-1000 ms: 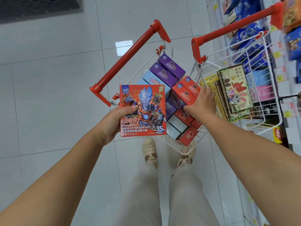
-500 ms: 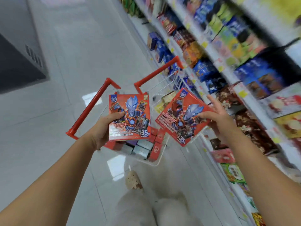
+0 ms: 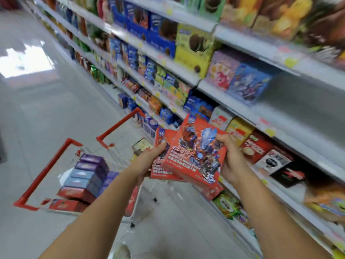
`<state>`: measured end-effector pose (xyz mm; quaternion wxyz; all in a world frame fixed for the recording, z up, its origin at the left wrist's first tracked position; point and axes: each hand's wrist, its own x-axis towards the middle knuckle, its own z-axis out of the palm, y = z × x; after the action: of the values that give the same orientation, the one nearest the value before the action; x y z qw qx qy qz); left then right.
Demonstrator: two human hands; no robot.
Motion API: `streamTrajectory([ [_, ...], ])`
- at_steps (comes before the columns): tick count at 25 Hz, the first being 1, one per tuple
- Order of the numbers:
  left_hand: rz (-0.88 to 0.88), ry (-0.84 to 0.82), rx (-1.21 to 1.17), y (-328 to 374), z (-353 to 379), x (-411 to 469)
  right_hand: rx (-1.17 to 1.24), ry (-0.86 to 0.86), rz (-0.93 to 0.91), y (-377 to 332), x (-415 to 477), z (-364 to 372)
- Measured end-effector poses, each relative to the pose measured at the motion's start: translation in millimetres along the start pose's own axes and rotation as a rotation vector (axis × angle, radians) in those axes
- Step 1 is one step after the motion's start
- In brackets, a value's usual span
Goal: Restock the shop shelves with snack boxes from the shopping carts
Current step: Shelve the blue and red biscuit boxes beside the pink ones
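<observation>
I hold two red snack boxes with a blue hero printed on them, one overlapping the other, in front of the shelves. My right hand (image 3: 231, 157) grips the front red box (image 3: 194, 154) at its right edge. My left hand (image 3: 151, 161) grips the rear red box (image 3: 162, 139) at its left side; most of that box is hidden behind the front one. The near shopping cart (image 3: 46, 169) with red handles stands low on the left, holding purple, blue and red boxes (image 3: 87, 172). A second cart (image 3: 119, 124) stands beyond it.
Shop shelves (image 3: 224, 98) run along the right, packed with blue, yellow, purple and red snack boxes. A gap (image 3: 306, 94) shows on the shelf right of a blue hero box (image 3: 248, 83). Grey tiled floor (image 3: 56, 109) stretches to the left.
The view swung up towards the shelves. My hands came together, so the right box now overlaps the left one. A second ago my right hand was still reaching into the cart.
</observation>
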<state>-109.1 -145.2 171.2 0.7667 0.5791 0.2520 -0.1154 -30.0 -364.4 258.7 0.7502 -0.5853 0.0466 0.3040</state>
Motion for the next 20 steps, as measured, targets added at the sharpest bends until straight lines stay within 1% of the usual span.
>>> streamTrajectory([
  [2, -0.019, -0.018, 0.02, -4.6, 52.5, -0.5, 0.015, 0.026, 0.057, -5.1, -17.6, -30.8],
  [5, -0.042, 0.022, 0.087, -11.5, 120.1, -4.5, 0.055, 0.095, 0.124, -11.7, -37.7, -86.7],
  [9, -0.11, 0.004, 0.081, -13.3, 176.0, -3.8, 0.086, 0.239, 0.089, -26.4, -51.5, -134.0],
  [13, -0.131, -0.038, 0.045, 3.7, 202.8, 6.5, 0.19, 0.346, -0.009, -46.9, -45.0, -165.6],
  [17, -0.146, -0.073, 0.03, 24.8, 210.1, 28.0, 0.288, 0.388, -0.099, -67.2, -22.6, -177.6],
  [20, -0.173, -0.075, 0.015, 35.2, 203.1, 53.4, 0.364, 0.382, -0.075, -77.3, 3.4, -179.4],
])
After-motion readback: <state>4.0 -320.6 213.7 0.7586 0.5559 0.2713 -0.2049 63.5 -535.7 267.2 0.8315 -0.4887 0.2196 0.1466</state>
